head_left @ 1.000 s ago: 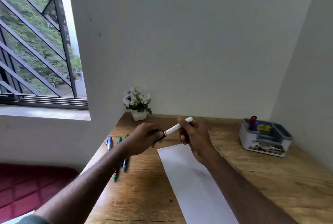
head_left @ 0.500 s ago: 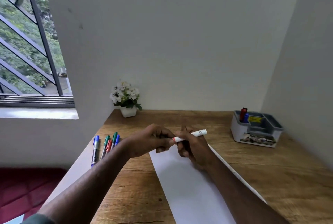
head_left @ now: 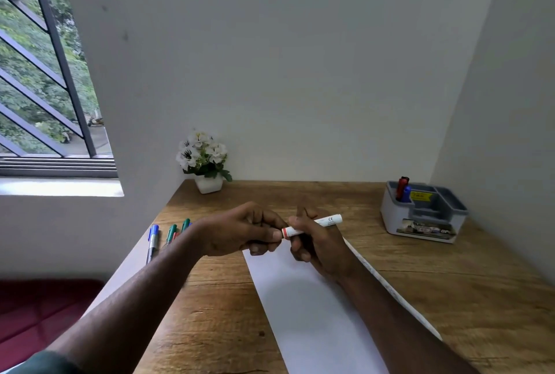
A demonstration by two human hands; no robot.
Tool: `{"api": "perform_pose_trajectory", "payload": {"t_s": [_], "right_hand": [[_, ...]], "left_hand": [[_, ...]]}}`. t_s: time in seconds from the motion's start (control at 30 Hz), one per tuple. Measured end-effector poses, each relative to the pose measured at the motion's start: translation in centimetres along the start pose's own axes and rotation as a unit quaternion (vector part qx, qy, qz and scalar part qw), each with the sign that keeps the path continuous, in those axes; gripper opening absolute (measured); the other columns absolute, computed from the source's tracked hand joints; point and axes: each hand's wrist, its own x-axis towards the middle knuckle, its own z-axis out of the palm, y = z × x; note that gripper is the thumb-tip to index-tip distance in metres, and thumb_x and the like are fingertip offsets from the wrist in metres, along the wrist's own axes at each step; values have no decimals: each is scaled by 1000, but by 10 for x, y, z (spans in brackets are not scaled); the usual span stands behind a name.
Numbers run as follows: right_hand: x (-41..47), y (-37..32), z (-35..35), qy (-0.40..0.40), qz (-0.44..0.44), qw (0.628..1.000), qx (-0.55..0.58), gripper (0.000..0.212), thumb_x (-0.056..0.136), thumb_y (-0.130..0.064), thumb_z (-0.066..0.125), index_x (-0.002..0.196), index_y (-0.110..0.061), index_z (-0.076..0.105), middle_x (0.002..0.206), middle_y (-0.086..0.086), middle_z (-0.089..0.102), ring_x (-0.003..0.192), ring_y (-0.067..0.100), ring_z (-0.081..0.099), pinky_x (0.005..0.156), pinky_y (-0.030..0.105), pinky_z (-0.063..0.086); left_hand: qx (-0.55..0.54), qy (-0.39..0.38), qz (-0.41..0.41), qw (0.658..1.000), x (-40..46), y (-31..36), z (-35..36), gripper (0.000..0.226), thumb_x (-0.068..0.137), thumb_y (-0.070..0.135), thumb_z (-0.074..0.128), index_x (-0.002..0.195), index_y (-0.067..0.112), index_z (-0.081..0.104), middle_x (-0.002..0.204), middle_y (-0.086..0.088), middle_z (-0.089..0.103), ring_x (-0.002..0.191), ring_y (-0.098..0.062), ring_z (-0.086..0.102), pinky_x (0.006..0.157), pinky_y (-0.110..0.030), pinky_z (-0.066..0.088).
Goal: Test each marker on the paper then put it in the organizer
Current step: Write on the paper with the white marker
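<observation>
A white marker (head_left: pixel 326 221) with an orange-red band is held level above the far end of the white paper (head_left: pixel 306 307). My right hand (head_left: pixel 318 246) grips its barrel. My left hand (head_left: pixel 243 231) is curled round its left end, where the cap is hidden inside my fingers. Several markers (head_left: pixel 162 237), blue, green and red, lie side by side at the desk's left edge, partly behind my left forearm. The grey and white organizer (head_left: pixel 425 213) stands at the far right of the desk, with a red and a blue marker upright in its back left compartment.
A small white pot of white flowers (head_left: pixel 204 160) stands at the desk's back left corner. Walls close in behind and to the right. A barred window is on the left, and a dark red cushion lies below the desk edge.
My hands have come together: the marker dropped from a tilt to nearly level and my left hand closed over its left end. The camera view shifted slightly right and down.
</observation>
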Motion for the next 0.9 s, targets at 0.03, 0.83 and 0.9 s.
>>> {"api": "perform_pose_trajectory", "payload": {"t_s": [0.03, 0.83, 0.9], "right_hand": [[0, 0, 0, -2, 2, 1000, -2, 26, 92, -17, 60, 71, -7, 51, 58, 12, 50, 42, 15, 40, 47, 28, 28], [1, -2, 0, 11, -28, 999, 18, 25, 97, -9, 53, 74, -5, 63, 70, 21, 66, 54, 29, 62, 52, 33, 47], [3, -8, -10, 36, -40, 995, 86, 18, 88, -14, 56, 75, -1, 57, 66, 20, 63, 51, 29, 60, 50, 32, 47]], "left_hand": [[-4, -6, -2, 1000, -1, 0, -1, 21, 100, 1, 53, 115, -11, 61, 80, -7, 60, 56, -8, 47, 56, -21, 41], [57, 53, 65, 995, -15, -12, 1, 24, 100, 3, 53, 118, -7, 66, 76, -3, 56, 68, -14, 47, 63, -29, 40], [-11, 39, 51, 998, -24, -18, -6, 36, 100, 3, 50, 135, -4, 57, 75, -1, 51, 67, -11, 44, 63, -26, 40]]}}
